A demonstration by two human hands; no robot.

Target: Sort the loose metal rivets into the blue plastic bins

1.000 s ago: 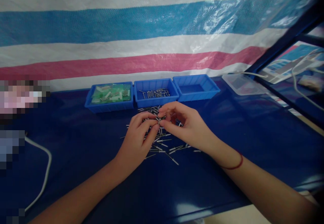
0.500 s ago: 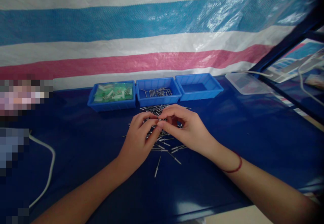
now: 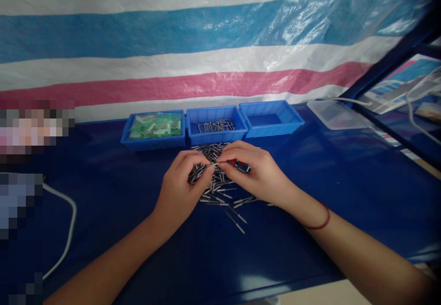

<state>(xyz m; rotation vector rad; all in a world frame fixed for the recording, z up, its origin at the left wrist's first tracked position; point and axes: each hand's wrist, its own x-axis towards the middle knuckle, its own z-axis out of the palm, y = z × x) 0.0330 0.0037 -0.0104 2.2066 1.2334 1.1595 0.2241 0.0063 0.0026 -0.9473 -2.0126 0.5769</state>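
Fingertips of my left hand (image 3: 181, 183) and my right hand (image 3: 258, 169) pinch a thin metal blind rivet (image 3: 215, 164) from its two sides. It lies crosswise between them, and its ends are hidden by the fingers. Directly beneath both hands spreads a loose pile of blind rivets (image 3: 217, 186) on the dark blue table (image 3: 193, 259). On the near side of the pile, a single blind rivet (image 3: 235, 223) lies next to another one, both slanting down to the right.
Behind the pile stand three blue bins in a row: a left bin (image 3: 153, 146) with green bags and white pieces, a middle bin (image 3: 220, 136) with metal pins, and a bare right bin (image 3: 274, 130). A clear plastic lid (image 3: 329, 114) and a white cable (image 3: 72, 213) lie at the sides.
My left hand has shifted slightly left, and the rivet between the fingertips shows more. The lone rivet nearest me now lies farther right, or another lies there instead.
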